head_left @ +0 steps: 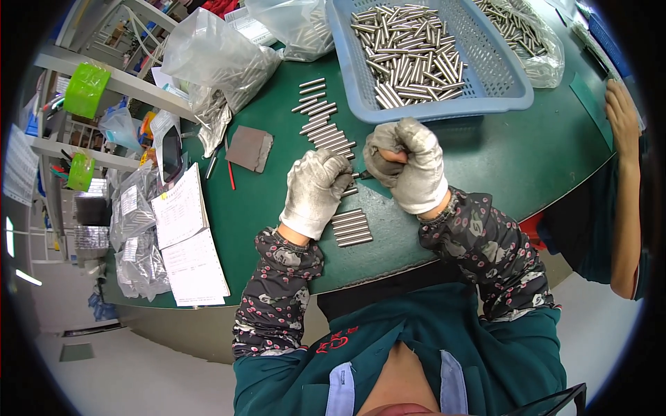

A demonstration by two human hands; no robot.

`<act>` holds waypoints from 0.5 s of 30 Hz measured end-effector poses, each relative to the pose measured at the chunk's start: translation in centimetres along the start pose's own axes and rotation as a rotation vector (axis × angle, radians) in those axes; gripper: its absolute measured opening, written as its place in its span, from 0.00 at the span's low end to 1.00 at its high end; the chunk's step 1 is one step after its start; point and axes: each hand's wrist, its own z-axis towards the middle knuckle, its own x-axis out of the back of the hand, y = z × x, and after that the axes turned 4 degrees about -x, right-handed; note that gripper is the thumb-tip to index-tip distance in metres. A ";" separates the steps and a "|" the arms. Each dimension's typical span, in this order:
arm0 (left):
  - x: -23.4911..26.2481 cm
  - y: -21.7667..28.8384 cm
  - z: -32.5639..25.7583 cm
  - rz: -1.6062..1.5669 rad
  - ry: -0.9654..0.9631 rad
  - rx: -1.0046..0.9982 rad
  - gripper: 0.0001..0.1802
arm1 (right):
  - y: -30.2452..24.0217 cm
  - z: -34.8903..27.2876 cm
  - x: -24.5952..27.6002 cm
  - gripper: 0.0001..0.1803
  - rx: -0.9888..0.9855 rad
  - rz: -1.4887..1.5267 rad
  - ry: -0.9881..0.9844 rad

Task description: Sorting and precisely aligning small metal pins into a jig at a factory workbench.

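Note:
On the green table, a column of short steel pins (326, 125) runs down to my gloved left hand (313, 191). That hand is closed at the column's edge, and a pin's end shows beside its fingertips. My gloved right hand (411, 166) is closed around a slim dark-tipped tool (365, 175); its tip points left at that pin's end, and most of it is hidden. Nearer me, several pins (352, 227) lie side by side in a neat row. Just beyond my right hand stands a blue plastic basket (506, 97) heaped with loose pins (413, 55).
Left of the pins lie a brown abrasive sheet (250, 148), a red stick (231, 175), an open notebook (184, 215) and a phone (171, 154). Clear bags of pins (222, 59) stand behind. At right, another person's hand (622, 114) rests by the table edge.

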 end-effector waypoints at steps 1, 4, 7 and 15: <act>0.0 -0.1 0.0 0.007 -0.003 -0.001 0.09 | 0.0 0.0 0.0 0.29 0.000 -0.001 -0.001; -0.1 -0.1 0.0 0.013 -0.005 -0.003 0.09 | -0.1 0.0 0.1 0.29 -0.007 -0.009 -0.009; 0.0 0.0 0.0 0.014 -0.010 -0.002 0.09 | -0.1 -0.1 0.0 0.29 0.008 -0.003 -0.022; 0.0 0.0 0.0 0.014 -0.016 0.007 0.09 | -0.1 0.0 0.0 0.30 0.001 -0.010 -0.015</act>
